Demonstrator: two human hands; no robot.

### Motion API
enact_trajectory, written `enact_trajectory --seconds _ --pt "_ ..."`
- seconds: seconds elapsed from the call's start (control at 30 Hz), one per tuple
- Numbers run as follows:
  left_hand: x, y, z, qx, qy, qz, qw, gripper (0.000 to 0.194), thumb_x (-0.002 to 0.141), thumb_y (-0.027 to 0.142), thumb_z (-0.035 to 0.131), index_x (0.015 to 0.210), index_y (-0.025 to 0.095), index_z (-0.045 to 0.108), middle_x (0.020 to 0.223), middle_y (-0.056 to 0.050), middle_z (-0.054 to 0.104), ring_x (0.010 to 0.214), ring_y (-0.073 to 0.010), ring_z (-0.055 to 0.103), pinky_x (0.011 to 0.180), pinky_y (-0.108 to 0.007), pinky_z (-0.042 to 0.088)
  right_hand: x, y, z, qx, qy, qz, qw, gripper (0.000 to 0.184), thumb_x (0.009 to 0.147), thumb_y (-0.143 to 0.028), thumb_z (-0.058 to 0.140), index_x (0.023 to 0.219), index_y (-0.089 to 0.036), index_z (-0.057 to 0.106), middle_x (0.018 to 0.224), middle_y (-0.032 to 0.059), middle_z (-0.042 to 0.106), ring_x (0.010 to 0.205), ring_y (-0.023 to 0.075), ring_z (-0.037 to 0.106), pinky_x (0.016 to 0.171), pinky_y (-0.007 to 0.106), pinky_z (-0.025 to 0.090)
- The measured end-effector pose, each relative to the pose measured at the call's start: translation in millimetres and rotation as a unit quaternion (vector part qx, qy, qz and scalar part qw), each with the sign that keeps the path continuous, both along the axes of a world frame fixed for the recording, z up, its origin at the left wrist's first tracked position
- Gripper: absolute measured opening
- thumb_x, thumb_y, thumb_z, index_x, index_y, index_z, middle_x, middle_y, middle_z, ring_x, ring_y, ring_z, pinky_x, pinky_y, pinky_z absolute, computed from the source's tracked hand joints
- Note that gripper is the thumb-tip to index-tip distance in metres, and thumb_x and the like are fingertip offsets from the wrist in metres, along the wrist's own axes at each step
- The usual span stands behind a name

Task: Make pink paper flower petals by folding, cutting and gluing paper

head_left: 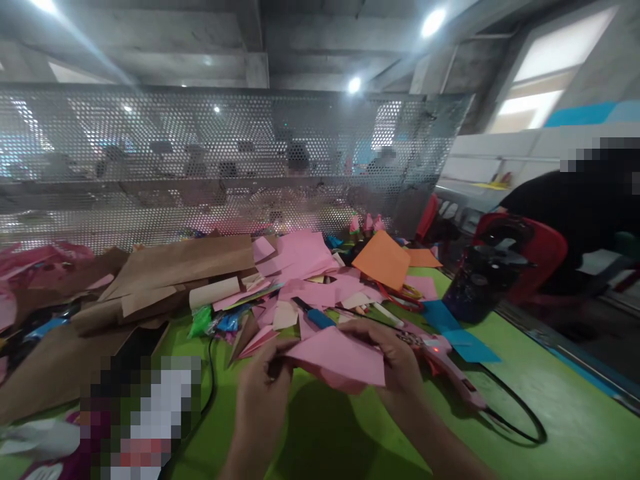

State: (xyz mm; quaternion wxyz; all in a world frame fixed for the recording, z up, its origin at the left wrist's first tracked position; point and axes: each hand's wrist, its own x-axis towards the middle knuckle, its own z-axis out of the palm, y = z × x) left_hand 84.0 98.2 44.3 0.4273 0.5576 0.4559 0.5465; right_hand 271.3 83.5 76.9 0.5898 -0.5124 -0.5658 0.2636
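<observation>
A folded piece of pink paper (337,355) is held above the green table between both hands. My left hand (265,380) pinches its left corner between thumb and fingers. At the upper right edge, my right hand (395,357) grips the same paper, its fingers along the far side. Just beyond the paper lies a blue-handled tool (319,317), partly hidden, whose kind I cannot make out. A pink glue gun (453,373) with a lit red light rests close to my right hand, its black cord curling across the table.
Pink paper sheets (300,257), an orange sheet (383,260), blue paper (457,333) and brown paper (185,263) cover the back of the green table (560,400). A perforated metal screen (225,160) stands behind. A dark container (475,283) and a seated person (590,200) are at right.
</observation>
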Motion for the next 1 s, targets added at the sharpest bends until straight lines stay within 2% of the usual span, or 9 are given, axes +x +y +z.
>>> enact_trajectory --seconds 0.1,0.17,0.4,0.57,0.73,0.87,0.93,1.0 --pt "-2 3 -5.1 -0.009 0.014 0.025 1.0 0.028 0.072 0.016 0.058 0.095 0.02 0.072 0.097 -0.004 0.073 0.089 -0.021 0.066 0.076 -0.027 0.05 1 -1 2.5 -0.056 0.059 -0.009 0.997 0.025 0.064 -0.016 0.054 0.075 -0.023 0.075 0.085 0.0047 0.074 0.078 0.0251 0.064 0.068 0.032 0.047" --pt "-3 4 -6.3 -0.013 -0.014 0.02 1.0 0.026 0.072 0.017 0.06 0.094 0.02 0.073 0.099 -0.005 0.073 0.092 -0.0219 0.066 0.076 -0.028 0.052 1 -2 3.5 -0.072 0.092 -0.007 0.993 0.024 0.065 -0.017 0.054 0.075 -0.023 0.075 0.084 0.0046 0.073 0.076 0.0243 0.063 0.065 0.03 0.045" --pt "-3 3 0.0 -0.031 -0.089 0.001 0.996 0.02 0.071 0.019 0.064 0.089 0.019 0.073 0.095 -0.005 0.074 0.088 -0.0215 0.068 0.075 -0.028 0.055 -4 -4 4.4 -0.055 0.092 -0.001 0.994 0.026 0.061 -0.016 0.06 0.077 -0.026 0.079 0.087 0.004 0.075 0.082 0.0253 0.062 0.072 0.031 0.046" --pt "1 1 -2.1 -0.027 -0.11 0.045 0.993 0.02 0.074 0.025 0.064 0.09 0.018 0.074 0.101 -0.008 0.073 0.097 -0.0246 0.065 0.079 -0.031 0.053 -8 -8 8.7 -0.061 0.129 -0.021 0.99 0.022 0.058 -0.017 0.06 0.068 -0.025 0.078 0.08 0.0051 0.075 0.077 0.0262 0.064 0.066 0.031 0.047" --pt "-4 5 -9.7 0.024 -0.074 0.078 0.994 0.02 0.075 0.027 0.064 0.091 0.02 0.074 0.11 -0.008 0.07 0.12 -0.0279 0.053 0.093 -0.033 0.046 -9 -7 11.0 -0.05 0.13 0.017 0.99 0.021 0.06 -0.015 0.063 0.069 -0.027 0.078 0.08 0.003 0.074 0.077 0.0231 0.064 0.066 0.028 0.046" --pt "-15 11 -10.6 0.065 0.002 0.077 0.995 0.023 0.077 0.022 0.059 0.094 0.022 0.074 0.115 -0.009 0.068 0.118 -0.0286 0.056 0.099 -0.04 0.043 -1 -2 10.0 -0.084 0.12 0.087 0.985 0.02 0.068 -0.02 0.07 0.084 -0.028 0.078 0.094 0.0034 0.074 0.088 0.0237 0.063 0.073 0.03 0.047" --pt "-19 12 -8.4 0.09 0.037 0.095 0.991 0.024 0.079 0.021 0.056 0.095 0.023 0.075 0.116 -0.009 0.068 0.118 -0.0296 0.056 0.102 -0.045 0.04 5 1 10.3 -0.111 0.148 0.113 0.976 0.029 0.07 -0.018 0.067 0.095 -0.029 0.076 0.103 0.0043 0.073 0.096 0.0251 0.062 0.078 0.033 0.047" --pt "-21 11 -4.7 0.123 0.071 0.108 0.984 0.024 0.081 0.02 0.055 0.095 0.024 0.074 0.113 -0.008 0.07 0.117 -0.0293 0.058 0.102 -0.046 0.04 10 1 11.1 -0.108 0.173 0.113 0.972 0.038 0.068 -0.013 0.063 0.102 -0.028 0.073 0.109 0.0047 0.071 0.103 0.0258 0.06 0.083 0.035 0.047"
